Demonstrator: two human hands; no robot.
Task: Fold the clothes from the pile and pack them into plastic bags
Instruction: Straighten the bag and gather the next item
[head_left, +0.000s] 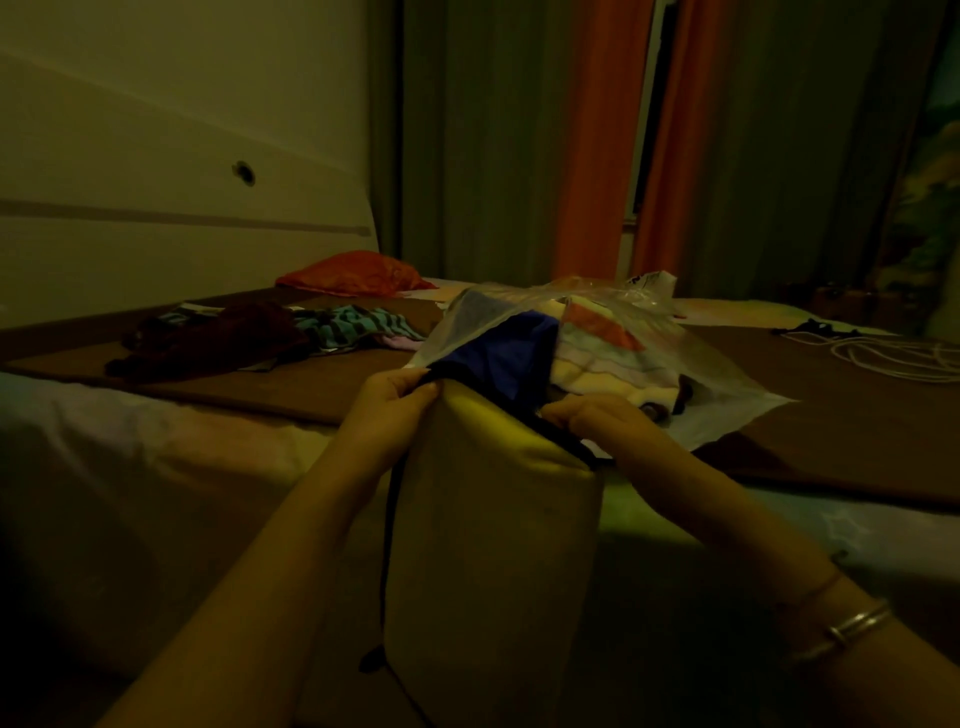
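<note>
The pale garment (493, 545), hung near over the bed (156, 452) edge, is pinched at its dark-trimmed top corners by the left hand (387, 402) and right hand (597, 415), fingers clenched on it; judged light, limp, best held there.

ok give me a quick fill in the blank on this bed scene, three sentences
1. Both the left hand and the right hand pinch the top edge of a pale yellowish ____.
2. The clear plastic bag already holds folded ____.
3. The orange-red cloth bundle lies near the ____ wall panel.

Missing words: garment; clothes; white
</note>
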